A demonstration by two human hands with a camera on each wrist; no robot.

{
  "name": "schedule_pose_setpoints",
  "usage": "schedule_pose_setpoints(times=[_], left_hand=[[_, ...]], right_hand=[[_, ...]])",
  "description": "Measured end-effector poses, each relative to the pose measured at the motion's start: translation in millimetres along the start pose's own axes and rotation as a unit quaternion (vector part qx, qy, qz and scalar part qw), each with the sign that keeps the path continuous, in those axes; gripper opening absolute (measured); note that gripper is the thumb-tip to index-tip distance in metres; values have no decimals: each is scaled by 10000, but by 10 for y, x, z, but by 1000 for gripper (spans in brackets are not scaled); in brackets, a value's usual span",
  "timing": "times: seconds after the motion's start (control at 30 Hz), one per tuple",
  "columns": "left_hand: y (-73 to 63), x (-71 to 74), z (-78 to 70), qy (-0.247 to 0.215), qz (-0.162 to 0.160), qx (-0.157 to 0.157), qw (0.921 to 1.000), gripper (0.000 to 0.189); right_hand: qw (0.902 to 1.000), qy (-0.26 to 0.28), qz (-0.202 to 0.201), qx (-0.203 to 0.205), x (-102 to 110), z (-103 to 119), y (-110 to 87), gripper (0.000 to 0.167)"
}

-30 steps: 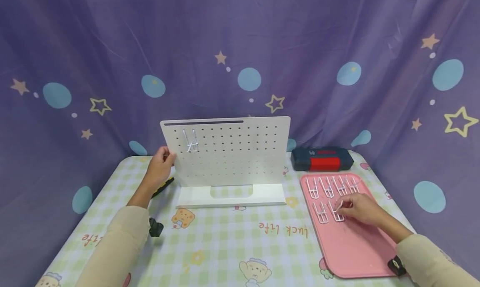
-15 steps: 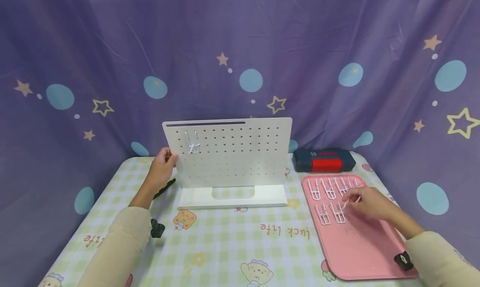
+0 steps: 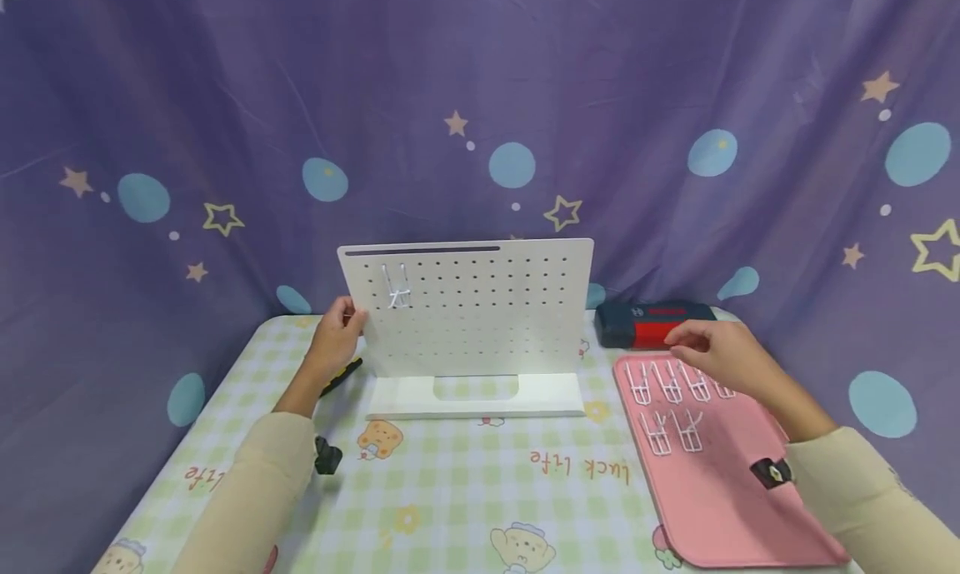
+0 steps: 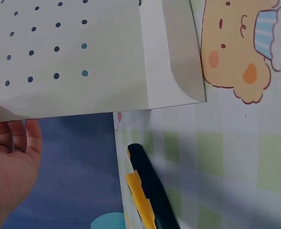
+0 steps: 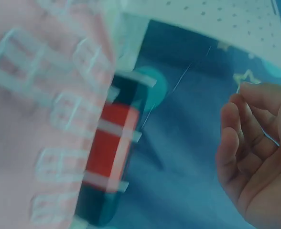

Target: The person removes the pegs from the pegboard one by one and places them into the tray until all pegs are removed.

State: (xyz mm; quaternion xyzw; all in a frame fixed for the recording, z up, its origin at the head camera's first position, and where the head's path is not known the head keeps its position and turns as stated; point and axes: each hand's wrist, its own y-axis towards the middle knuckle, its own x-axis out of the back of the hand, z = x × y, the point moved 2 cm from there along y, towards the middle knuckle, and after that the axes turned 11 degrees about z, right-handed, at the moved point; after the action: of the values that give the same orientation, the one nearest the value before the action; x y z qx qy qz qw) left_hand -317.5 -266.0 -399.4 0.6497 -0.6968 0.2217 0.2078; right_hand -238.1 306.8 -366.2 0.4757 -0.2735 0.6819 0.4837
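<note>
A white pegboard [image 3: 480, 341] stands upright on its base. My left hand [image 3: 335, 336] grips its left edge, thumb in front and fingers behind. One white wire hook [image 3: 399, 299] hangs at the board's upper left. Over the far part of a pink tray [image 3: 738, 507], my right hand [image 3: 720, 353] is raised with thumb and fingertips pinched together. In the right wrist view, bits of thin white wire show at the fingertips and inside the fingers, seemingly another hook, mostly hidden. Several white wire hooks [image 3: 660, 444] lie in two rows on the tray below.
A dark case with a red front [image 3: 618, 328] sits behind the tray, near a purple curtain [image 3: 420, 174]. Left of the board lies a black-and-yellow tool [image 4: 150, 191], partly out of frame. A checked cloth [image 3: 450, 491] covers the table.
My right hand has lifted off the tray's hooks and moved up and away, towards the dark case. The left hand keeps its grip on the board. The head view has shifted slightly.
</note>
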Motion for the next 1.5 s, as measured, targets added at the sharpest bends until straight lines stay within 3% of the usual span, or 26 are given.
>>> schedule_pose_setpoints(times=[0.33,0.67,0.9,1.2,1.5], left_hand=[[38,-19,-21,15,-42,-34,10000,40],[14,5,-39,23,-37,4,10000,39],[-1,3,3,67,-37,10,10000,39],[-13,17,12,10,-30,-51,10000,37],[-5,19,-3,-36,-59,-87,9999,36]], right_hand=[[9992,306,-66,262,-111,480,475,12],[9899,719,-691,1005,-234,966,873,15],[9847,760,-743,1379,-295,1337,1132,16],[9759,768,-961,1804,-605,1884,1511,15],[9817,334,-939,1623,-911,2375,1777,13]])
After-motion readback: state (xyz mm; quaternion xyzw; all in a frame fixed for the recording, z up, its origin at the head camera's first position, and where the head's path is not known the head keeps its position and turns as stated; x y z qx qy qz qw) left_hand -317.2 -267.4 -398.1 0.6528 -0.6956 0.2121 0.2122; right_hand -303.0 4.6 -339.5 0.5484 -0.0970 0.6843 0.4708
